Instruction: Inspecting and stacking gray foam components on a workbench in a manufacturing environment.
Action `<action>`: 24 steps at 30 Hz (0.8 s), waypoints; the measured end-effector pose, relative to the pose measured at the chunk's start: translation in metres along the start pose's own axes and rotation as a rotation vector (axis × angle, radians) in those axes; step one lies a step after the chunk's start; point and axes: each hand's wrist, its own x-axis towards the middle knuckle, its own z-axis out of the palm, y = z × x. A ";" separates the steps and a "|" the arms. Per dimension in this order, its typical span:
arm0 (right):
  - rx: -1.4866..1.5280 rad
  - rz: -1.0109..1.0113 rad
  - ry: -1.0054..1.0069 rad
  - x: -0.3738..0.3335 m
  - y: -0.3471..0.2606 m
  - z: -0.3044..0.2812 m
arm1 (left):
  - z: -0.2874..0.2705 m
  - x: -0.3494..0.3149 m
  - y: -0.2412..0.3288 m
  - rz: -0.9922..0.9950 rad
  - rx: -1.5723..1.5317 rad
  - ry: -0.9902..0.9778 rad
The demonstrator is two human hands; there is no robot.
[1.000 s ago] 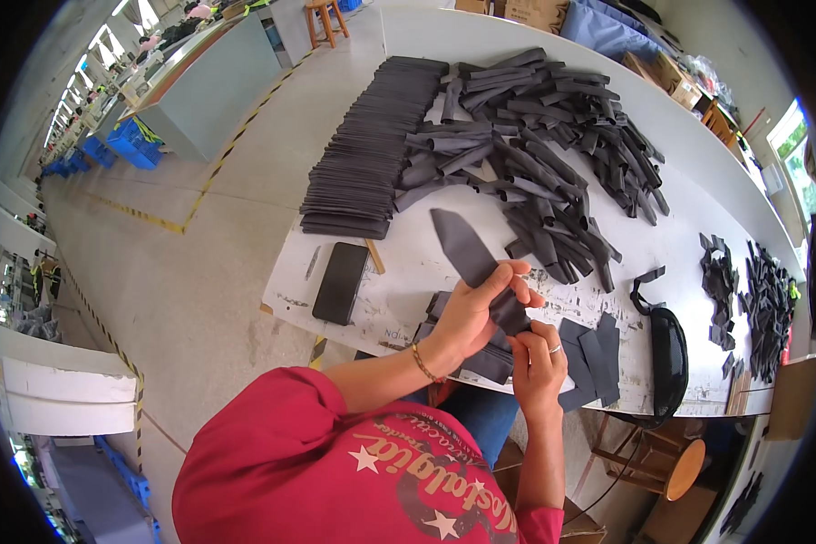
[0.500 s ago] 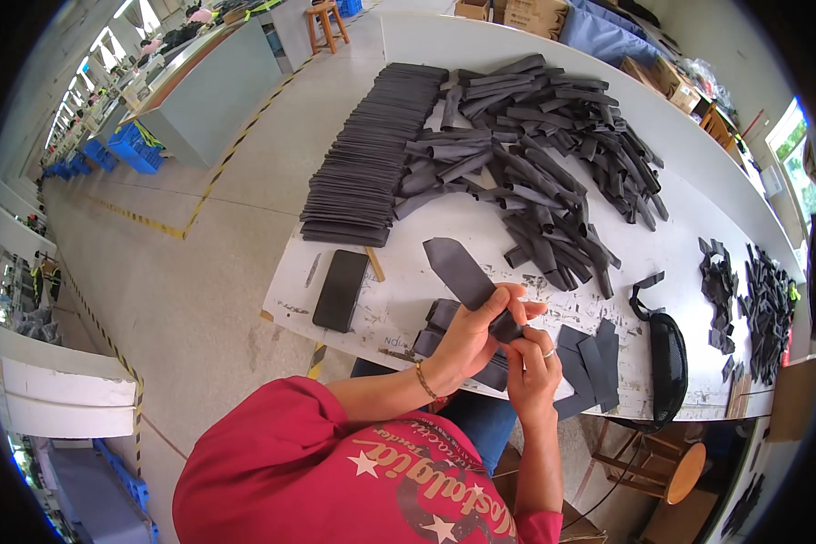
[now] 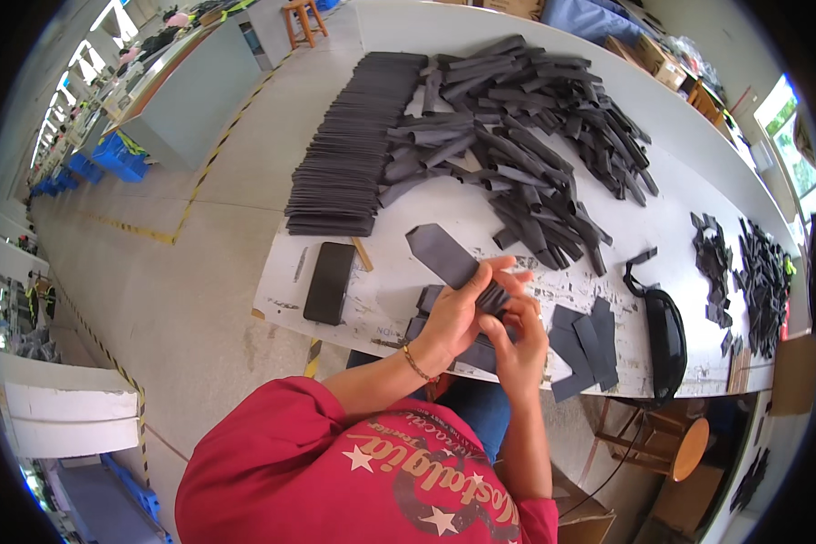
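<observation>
A dark grey, flat strip of material (image 3: pixel 440 253) with a pointed far end slants up and left above the table. My left hand (image 3: pixel 461 313) holds it near its lower part, the thumb on top. My right hand (image 3: pixel 522 346) is closed on the lower end, its thumb against the folds there; the fingers partly hide that end. Below my hands, several folded dark pieces (image 3: pixel 423 306) lie at the table's near edge, partly covered by my left hand and wrist.
The white table (image 3: pixel 399 263) carries a long row of stacked black pieces (image 3: pixel 354 145) and a heap of loose ones (image 3: pixel 539 163). A black rectangular object (image 3: pixel 329 283) lies left, flat dark pieces (image 3: pixel 571 349) and a black mesh item (image 3: pixel 666 349) right. A wooden stool (image 3: pixel 689 449) stands beyond the edge.
My right hand's fingers have shifted from a pinch at the strip's lower end to a fuller hold, with the thumb bent in. The whole view has moved slightly.
</observation>
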 end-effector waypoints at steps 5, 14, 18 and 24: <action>0.109 -0.067 0.277 -0.008 0.006 0.003 | -0.003 0.013 0.016 0.128 0.097 -0.044; 0.541 0.247 0.164 -0.005 0.004 -0.003 | 0.004 0.008 0.011 0.033 0.016 -0.127; 0.101 -0.078 0.309 -0.010 0.002 -0.011 | -0.029 0.011 0.034 0.085 0.135 0.153; 0.044 -0.082 0.303 -0.014 0.014 -0.017 | -0.035 0.011 0.030 0.088 -0.034 0.128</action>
